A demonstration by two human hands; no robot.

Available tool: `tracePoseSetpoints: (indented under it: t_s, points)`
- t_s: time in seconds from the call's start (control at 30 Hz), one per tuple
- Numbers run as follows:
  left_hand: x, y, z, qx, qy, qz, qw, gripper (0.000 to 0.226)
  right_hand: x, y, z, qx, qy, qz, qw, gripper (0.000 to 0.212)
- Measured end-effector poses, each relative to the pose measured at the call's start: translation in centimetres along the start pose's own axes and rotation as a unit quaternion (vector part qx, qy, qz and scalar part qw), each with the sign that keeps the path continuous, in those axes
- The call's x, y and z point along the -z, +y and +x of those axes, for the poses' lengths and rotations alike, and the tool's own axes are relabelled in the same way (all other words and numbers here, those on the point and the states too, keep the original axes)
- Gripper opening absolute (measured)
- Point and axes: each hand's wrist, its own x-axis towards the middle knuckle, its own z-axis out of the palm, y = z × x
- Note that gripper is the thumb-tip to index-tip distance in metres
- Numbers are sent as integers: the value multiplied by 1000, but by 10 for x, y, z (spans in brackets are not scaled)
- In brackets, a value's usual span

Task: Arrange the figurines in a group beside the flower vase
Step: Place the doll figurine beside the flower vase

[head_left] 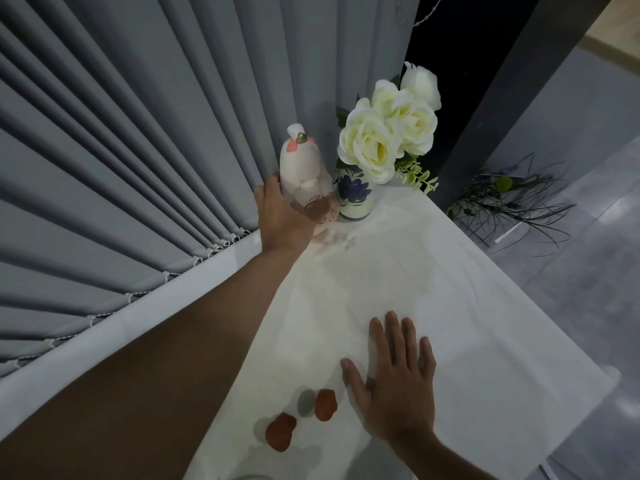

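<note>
A tall white figurine (300,164) with pink patches and a gold mark stands at the table's far corner, right beside the flower vase (354,197). My left hand (282,214) is wrapped around its lower body. The vase is white with a blue painted flower and holds cream roses (386,131). Two small reddish-brown figurines (325,404) (280,430) sit near the front of the white table (467,306). My right hand (394,379) lies flat on the tablecloth with fingers spread, just right of them, holding nothing.
Grey pleated curtains (138,150) hang along the left, with a white sill (121,317) below them. A dark pillar (502,98) rises behind the vase. A spiky plant (509,199) stands on the grey floor off the table's right edge.
</note>
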Motion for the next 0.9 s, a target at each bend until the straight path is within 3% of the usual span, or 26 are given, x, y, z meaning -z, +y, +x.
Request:
tracePoseSetpoints:
  t_s: [0.27,0.53,0.7,0.8,0.9]
  points:
    - [13,-5,-8,24,-74,38,996,108,1,1,-4,11,10,0,1000,86]
    - [61,-33,-65,-1,-199,125,972,90,9,-1,-10,32,16,4,999,83]
    - [97,-59,-119,4,-303,169,938,63,7,7,-16,73,12,74,994,72]
    - [115,-72,-146,18,-381,190,905,63,6,17,-23,118,12,115,986,68]
    - [126,-80,-167,32,-437,238,867,78,1,22,-37,160,2,120,980,74]
